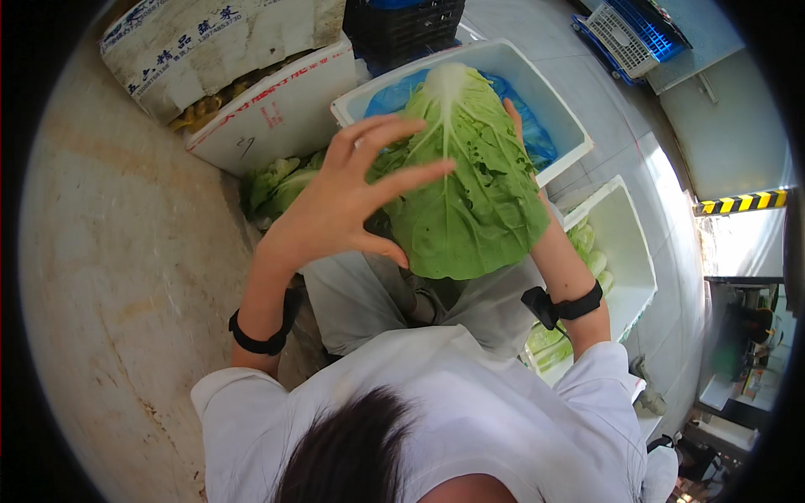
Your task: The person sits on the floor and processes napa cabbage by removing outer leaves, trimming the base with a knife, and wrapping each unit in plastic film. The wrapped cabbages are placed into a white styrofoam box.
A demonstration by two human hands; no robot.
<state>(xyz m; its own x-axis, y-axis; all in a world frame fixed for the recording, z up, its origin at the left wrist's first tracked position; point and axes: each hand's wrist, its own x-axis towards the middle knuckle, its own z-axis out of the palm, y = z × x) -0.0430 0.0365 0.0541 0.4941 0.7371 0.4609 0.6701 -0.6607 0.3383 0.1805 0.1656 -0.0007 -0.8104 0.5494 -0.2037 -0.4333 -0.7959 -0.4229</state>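
A large head of Chinese cabbage (470,193) is held up over my lap, its white stem end pointing away from me and its broad green leaves toward me. Small holes dot the outer leaf. My right hand (518,134) supports it along the right side, mostly hidden behind the leaves, with a few fingertips showing. Over the cabbage's left side, my left hand (352,189) is open with fingers spread; whether the thumb touches the leaf edge I cannot tell. Just beyond the cabbage stands a white foam box (570,155) lined with a blue plastic bag (528,117).
Loose green leaves (281,184) lie left of my knees. Another foam box (633,251) at my right holds pale green cabbages (587,251). A foam box (277,109) and a worn carton (226,50) stand far left, beside black crates (402,33). A blue cart (625,42) stands far right.
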